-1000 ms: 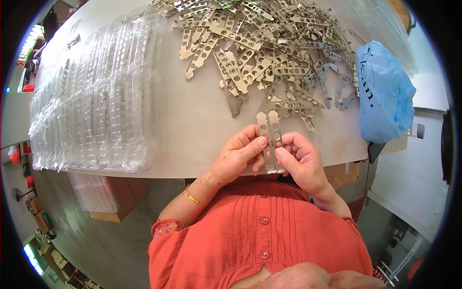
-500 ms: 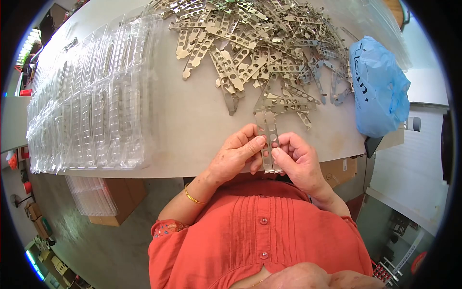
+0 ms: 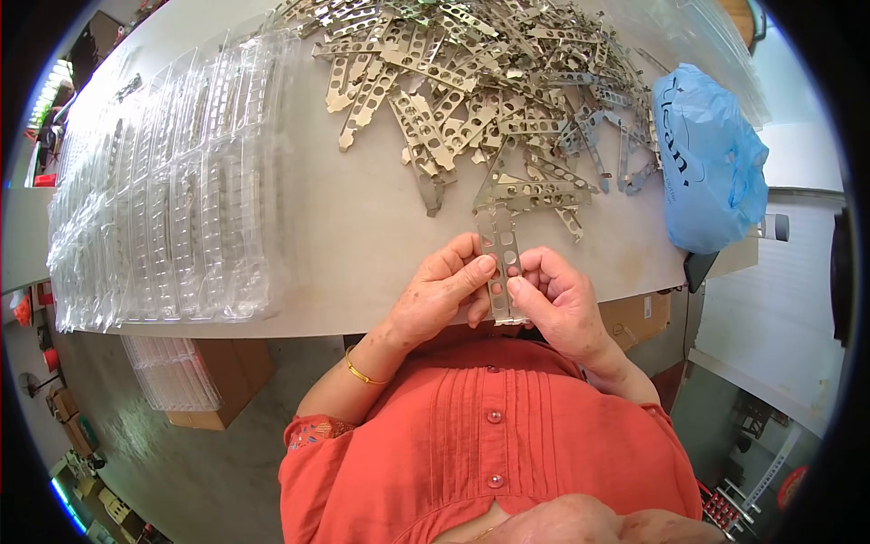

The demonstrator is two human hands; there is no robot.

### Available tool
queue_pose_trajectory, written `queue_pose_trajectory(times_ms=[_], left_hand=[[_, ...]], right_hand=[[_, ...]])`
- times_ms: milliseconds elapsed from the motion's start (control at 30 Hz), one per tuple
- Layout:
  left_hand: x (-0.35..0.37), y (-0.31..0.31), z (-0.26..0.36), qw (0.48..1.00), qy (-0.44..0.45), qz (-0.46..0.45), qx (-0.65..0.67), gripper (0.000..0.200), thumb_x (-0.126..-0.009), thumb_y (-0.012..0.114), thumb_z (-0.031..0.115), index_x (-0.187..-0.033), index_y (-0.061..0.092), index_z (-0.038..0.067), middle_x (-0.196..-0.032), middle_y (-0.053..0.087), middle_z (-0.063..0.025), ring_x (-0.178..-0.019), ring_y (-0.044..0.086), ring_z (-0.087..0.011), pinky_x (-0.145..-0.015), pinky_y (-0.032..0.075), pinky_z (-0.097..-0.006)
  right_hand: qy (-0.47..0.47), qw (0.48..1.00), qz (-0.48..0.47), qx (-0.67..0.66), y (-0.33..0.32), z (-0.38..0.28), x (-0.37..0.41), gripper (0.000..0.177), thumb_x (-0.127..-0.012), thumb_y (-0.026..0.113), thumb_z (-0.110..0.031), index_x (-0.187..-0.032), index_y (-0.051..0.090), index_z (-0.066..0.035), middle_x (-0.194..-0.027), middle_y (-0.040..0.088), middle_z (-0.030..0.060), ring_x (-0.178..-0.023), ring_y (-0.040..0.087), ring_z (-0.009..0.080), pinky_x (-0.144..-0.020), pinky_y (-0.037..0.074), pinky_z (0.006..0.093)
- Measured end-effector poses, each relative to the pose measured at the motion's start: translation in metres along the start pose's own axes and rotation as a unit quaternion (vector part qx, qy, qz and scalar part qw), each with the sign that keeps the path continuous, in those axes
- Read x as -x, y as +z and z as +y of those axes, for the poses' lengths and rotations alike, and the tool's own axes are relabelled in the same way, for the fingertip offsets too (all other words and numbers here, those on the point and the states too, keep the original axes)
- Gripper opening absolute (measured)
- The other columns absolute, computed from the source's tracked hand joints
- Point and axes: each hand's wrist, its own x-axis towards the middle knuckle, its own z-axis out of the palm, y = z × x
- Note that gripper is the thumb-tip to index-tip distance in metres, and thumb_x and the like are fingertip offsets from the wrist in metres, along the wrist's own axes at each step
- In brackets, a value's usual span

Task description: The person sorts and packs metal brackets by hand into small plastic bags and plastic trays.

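Observation:
My left hand (image 3: 450, 286) and my right hand (image 3: 559, 304) pinch a thin metal strip with round holes (image 3: 500, 263) between them, close over the table's front edge. The strip stands lengthwise away from me, my left thumb on its left side and my right thumb on its right. Its far end overlaps a few loose strips in this view. Beyond my hands, a large heap of similar perforated metal strips (image 3: 489, 82) lies tangled on the table (image 3: 353, 236).
Clear plastic trays (image 3: 172, 199) with rows of compartments cover the table's left side. A blue plastic bag (image 3: 711, 163) sits at the right edge, with a dark object (image 3: 700, 270) beneath it. Under the table are a cardboard box (image 3: 240, 372) and more clear trays (image 3: 172, 372).
Both hands keep their pinch on the metal strip and have barely moved. The whole view has shifted very slightly.

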Motion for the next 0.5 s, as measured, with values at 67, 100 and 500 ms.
queue_pose_trajectory(times_ms=[67, 100, 500], left_hand=[[0.0, 0.0, 0.0, 1.0, 0.002, -0.002, 0.002, 0.021, -0.105, 0.053, 0.022, -0.115, 0.054, 0.003, -0.087, 0.063, -0.005, -0.053, 0.054, -0.0098, -0.05, 0.045, -0.0231], [0.0, 0.001, 0.001, 1.0, 0.003, -0.002, 0.0, 0.021, -0.105, 0.053, 0.022, -0.115, 0.054, 0.003, -0.087, 0.063, -0.0049, -0.053, 0.053, -0.0099, -0.05, 0.045, -0.0233], [-0.001, 0.007, 0.003, 0.999, 0.034, 0.02, -0.004, 0.025, -0.104, 0.056, 0.019, -0.119, 0.062, 0.0, -0.091, 0.065, -0.0023, -0.066, 0.055, -0.0071, -0.061, 0.047, -0.0234]], right_hand=[[-0.001, 1.0, -0.001, 0.001, 0.0, 0.0, -0.001, 0.008, -0.099, 0.058, -0.005, -0.105, 0.057, -0.002, -0.081, 0.06, -0.0043, -0.067, 0.051, -0.0014, -0.057, 0.042, 0.0175], [-0.002, 1.0, -0.002, 0.001, 0.0, 0.0, -0.001, 0.008, -0.098, 0.059, -0.005, -0.105, 0.057, -0.002, -0.08, 0.059, -0.0046, -0.067, 0.051, -0.0013, -0.057, 0.042, 0.0176], [-0.031, 0.998, 0.025, 0.053, -0.012, 0.01, -0.004, 0.008, -0.098, 0.06, -0.005, -0.105, 0.059, -0.002, -0.076, 0.057, -0.0051, -0.064, 0.05, -0.0004, -0.056, 0.042, 0.0191]])
